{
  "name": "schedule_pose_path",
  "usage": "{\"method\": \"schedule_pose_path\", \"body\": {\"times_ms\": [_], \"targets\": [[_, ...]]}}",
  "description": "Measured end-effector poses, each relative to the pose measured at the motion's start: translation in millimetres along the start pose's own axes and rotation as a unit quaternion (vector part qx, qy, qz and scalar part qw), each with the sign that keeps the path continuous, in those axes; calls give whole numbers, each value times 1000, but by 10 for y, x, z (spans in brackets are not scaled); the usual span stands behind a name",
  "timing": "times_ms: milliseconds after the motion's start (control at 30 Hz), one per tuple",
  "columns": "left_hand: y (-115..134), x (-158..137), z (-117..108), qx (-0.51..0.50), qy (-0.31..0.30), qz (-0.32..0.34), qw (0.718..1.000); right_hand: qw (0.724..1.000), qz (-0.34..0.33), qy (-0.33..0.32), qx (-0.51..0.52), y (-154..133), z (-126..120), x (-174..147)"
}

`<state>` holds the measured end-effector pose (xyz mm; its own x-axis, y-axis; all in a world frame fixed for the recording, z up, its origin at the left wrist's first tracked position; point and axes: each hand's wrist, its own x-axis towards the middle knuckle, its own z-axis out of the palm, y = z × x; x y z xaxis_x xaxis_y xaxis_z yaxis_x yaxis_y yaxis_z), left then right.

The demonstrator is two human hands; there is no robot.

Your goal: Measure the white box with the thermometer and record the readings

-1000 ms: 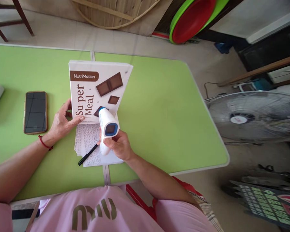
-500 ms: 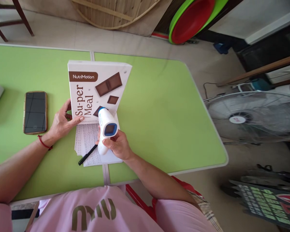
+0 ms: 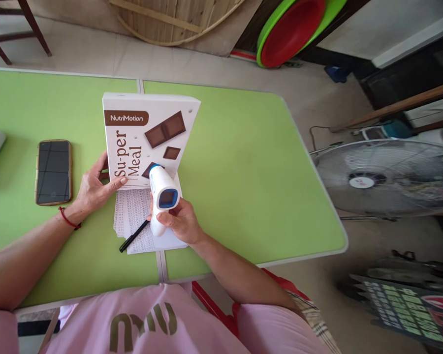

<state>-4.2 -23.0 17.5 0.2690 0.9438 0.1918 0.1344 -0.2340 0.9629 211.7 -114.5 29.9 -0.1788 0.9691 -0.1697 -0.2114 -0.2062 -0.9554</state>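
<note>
Looks smooth, semi-gloss plas. on thermometer [image 3: 165,198] in R fingers [image 3: 166,219]; smooth, matt cardbd. on box [image 3: 147,137] in L fingers [image 3: 117,184]. Looks matt paper for sheets [image 3: 135,207] under R fingers; glossy glass, phone [image 3: 53,172], L of L fingers.

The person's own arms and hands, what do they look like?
The sleeves are pink and short. The left hand has no glove, with a thin red bracelet at the wrist. The right hand is gloveless too, its wrist bare.

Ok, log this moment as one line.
left hand: holding NutriMotion box | right hand: gripping infrared thermometer, aimed toward box | black pen: partly on handwritten sheets | smartphone: left of box
</note>
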Motion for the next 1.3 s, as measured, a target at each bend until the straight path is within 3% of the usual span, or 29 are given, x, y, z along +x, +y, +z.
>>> {"method": "schedule_pose_path", "body": {"times_ms": [100, 167, 233, 300, 400, 533, 733, 900, 1000, 1100, 1200, 1300], "targets": [[-35, -7, 8, -24, 34, 14, 999, 993, -81, -25, -85, -29, -107, -41], [-28, -1, 10, -26, 52, 28, 998, 970, -161, 4, -181, -51, -230, -50], [-14, 15, 7, -27, 68, 55, 996, 921, -239, 60, -302, -72, -385, -24], [-20, 36, -4, -25, 93, 90, 991, 851, -291, 101, -425, -85, -554, 33], [-76, 64, -27, -8, 117, 108, 987, 763, -288, 120, -567, -78, -778, 128], [-156, 83, -42, 3, 104, 102, 989, 702, -231, 102, -666, -23, -942, 189], [-203, 104, -60, 67, 89, 127, 986, 676, -187, 106, -705, 42, -966, 205], [-220, 65, -108, 152, 107, 108, 977, 671, -201, 119, -704, 5, -910, 196], [-99, -20, -88, 196, 172, 173, 950, 682, -249, 142, -673, -34, -791, 148], [66, -127, -21, 239, 222, 265, 907, 711, -314, 61, -626, -44, -575, 65], [143, -186, 50, 253, 77, 360, 895, 710, -339, -54, -615, -35, -346, -11], [125, -184, 85, 273, -62, 343, 897, 679, -338, -105, -643, -48, -241, -43]]}}
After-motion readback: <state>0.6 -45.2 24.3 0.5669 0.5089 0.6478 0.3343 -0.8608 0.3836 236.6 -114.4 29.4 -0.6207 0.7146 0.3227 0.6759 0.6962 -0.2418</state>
